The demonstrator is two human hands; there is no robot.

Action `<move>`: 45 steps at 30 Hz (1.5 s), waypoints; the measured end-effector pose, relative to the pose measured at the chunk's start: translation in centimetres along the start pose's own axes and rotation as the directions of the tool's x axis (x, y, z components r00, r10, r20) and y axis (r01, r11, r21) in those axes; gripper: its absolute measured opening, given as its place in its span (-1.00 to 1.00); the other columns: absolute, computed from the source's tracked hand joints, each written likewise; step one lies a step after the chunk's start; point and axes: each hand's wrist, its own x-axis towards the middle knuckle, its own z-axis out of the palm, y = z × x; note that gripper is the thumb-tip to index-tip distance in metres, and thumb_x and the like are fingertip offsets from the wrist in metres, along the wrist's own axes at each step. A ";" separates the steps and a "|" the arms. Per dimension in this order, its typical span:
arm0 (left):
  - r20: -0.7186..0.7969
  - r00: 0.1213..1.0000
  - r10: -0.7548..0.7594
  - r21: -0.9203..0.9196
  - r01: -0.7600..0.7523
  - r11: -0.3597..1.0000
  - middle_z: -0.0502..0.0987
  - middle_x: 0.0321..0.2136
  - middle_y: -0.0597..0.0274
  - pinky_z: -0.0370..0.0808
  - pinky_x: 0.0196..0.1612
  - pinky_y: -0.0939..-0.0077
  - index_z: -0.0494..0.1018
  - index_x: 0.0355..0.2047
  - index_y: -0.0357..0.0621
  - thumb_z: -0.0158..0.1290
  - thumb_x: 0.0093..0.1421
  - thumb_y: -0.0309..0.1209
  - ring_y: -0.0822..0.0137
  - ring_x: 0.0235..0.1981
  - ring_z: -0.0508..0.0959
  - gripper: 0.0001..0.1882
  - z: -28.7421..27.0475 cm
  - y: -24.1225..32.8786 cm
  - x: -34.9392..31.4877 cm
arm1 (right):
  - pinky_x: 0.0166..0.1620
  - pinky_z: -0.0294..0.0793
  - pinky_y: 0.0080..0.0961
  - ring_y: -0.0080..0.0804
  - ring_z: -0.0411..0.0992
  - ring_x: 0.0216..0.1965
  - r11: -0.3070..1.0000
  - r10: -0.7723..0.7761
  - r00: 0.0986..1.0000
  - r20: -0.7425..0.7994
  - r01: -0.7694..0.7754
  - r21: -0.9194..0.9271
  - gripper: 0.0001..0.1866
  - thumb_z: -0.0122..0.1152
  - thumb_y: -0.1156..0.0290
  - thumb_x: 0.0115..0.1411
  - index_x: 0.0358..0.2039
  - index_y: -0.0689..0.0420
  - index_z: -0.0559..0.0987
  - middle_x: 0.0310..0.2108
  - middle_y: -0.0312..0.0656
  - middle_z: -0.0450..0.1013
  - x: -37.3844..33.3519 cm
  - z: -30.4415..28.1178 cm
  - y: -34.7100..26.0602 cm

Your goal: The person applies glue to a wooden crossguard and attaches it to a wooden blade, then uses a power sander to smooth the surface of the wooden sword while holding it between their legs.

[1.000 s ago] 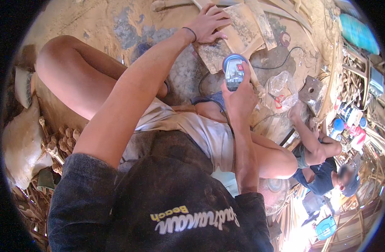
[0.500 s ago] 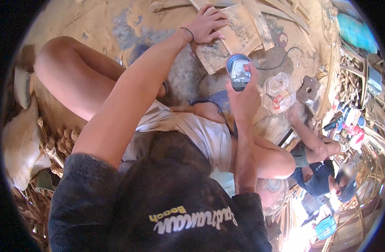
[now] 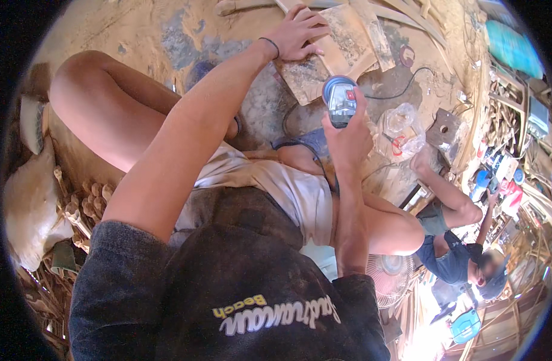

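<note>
My right hand [image 3: 348, 141] is wrapped round a power sander [image 3: 342, 111] with a clear-grey body, a red switch and a round blue-rimmed disc. The disc is at the near end of a pale wooden strip [image 3: 332, 59]; whether it touches the wood cannot be made out. My left hand [image 3: 297, 35] holds the strip from above, its fingers bent across it and somewhat spread. Beneath the strip lies a flat, stained wooden board [image 3: 297, 84] on the ground.
To the right are a clear plastic bag [image 3: 403, 131], a black cord [image 3: 402, 93] and a metal plate with a hole [image 3: 442, 133]. A fan [image 3: 391, 280] stands by my right leg. Beyond, another person [image 3: 447, 259] sits among tools. Turned wooden pieces [image 3: 86, 204] are heaped at left.
My right hand and the sander have shifted slightly up and left. My left hand keeps its place on the strip. The other person has raised an arm and moved their head.
</note>
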 end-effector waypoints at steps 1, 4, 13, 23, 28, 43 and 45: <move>-0.011 1.000 -0.002 -0.007 0.002 1.000 0.49 0.23 0.00 0.06 0.53 -0.27 0.52 0.24 -0.13 0.21 0.23 -0.01 -0.12 0.37 0.37 -0.34 0.1 0.0 0.0 | -0.07 0.66 0.14 0.26 0.70 -0.17 1.000 0.004 1.000 0.000 -0.004 -0.014 -0.03 0.55 0.08 0.15 0.53 -0.20 0.27 -0.20 0.17 0.70 0.0 0.0 -0.1; 0.007 1.000 -0.009 -0.037 0.010 0.999 0.50 0.23 0.00 0.05 0.53 -0.29 0.53 0.24 -0.13 0.22 0.23 -0.01 -0.12 0.37 0.37 -0.34 0.0 0.0 0.1 | -0.07 0.68 0.14 0.27 0.70 -0.19 0.999 0.018 1.000 0.012 -0.017 -0.040 -0.02 0.53 0.06 0.16 0.54 -0.23 0.24 -0.19 0.17 0.69 0.0 0.1 -0.2; -0.033 0.999 -0.001 -0.030 0.000 1.000 0.48 0.27 -0.01 0.00 0.56 -0.36 0.51 0.29 -0.13 0.21 0.24 0.02 -0.14 0.41 0.34 -0.30 0.6 0.0 0.0 | -0.08 0.69 0.13 0.28 0.70 -0.17 0.999 0.011 1.000 -0.001 -0.011 -0.032 -0.03 0.52 0.08 0.18 0.55 -0.25 0.23 -0.18 0.21 0.68 0.0 0.4 -0.2; -0.038 0.999 0.002 0.110 0.002 0.994 0.50 0.30 0.23 -0.07 0.61 -0.24 0.55 0.30 0.11 0.14 0.37 0.17 0.11 0.47 0.34 -0.37 1.2 -0.8 -0.6 | 0.05 0.62 0.10 0.26 0.68 -0.04 0.997 0.006 0.996 -0.086 0.001 0.077 -0.05 0.56 0.12 0.14 0.52 -0.25 0.29 -0.08 0.13 0.70 0.6 0.2 1.6; -0.025 1.000 0.016 -0.069 -0.017 0.997 0.48 0.27 -0.05 0.02 0.54 -0.36 0.49 0.31 -0.13 0.18 0.25 -0.02 -0.16 0.39 0.35 -0.30 1.0 -0.7 -0.2 | 0.17 0.58 0.04 0.16 0.61 0.16 0.991 -0.015 0.997 -0.080 0.026 0.134 -0.08 0.58 0.19 0.11 0.47 -0.01 0.38 0.16 0.06 0.64 0.9 0.0 1.3; -0.021 1.000 0.013 -0.066 -0.014 0.998 0.49 0.25 -0.05 0.04 0.53 -0.33 0.50 0.30 -0.14 0.22 0.25 0.03 -0.16 0.38 0.35 -0.28 0.4 -0.6 -0.4 | 0.05 0.62 0.09 0.19 0.66 0.05 0.995 0.073 0.997 0.028 -0.075 0.062 -0.03 0.58 0.15 0.14 0.52 -0.15 0.30 0.09 0.10 0.67 1.0 -0.5 -0.2; -0.017 1.000 0.013 -0.059 -0.014 0.998 0.49 0.24 -0.05 0.04 0.53 -0.33 0.50 0.30 -0.15 0.22 0.25 0.03 -0.16 0.37 0.35 -0.28 0.3 -0.5 -0.3 | 0.05 0.62 0.09 0.20 0.67 0.03 0.997 0.055 0.998 -0.004 -0.055 0.053 -0.04 0.58 0.15 0.14 0.52 -0.14 0.31 0.07 0.09 0.68 0.9 -0.3 0.0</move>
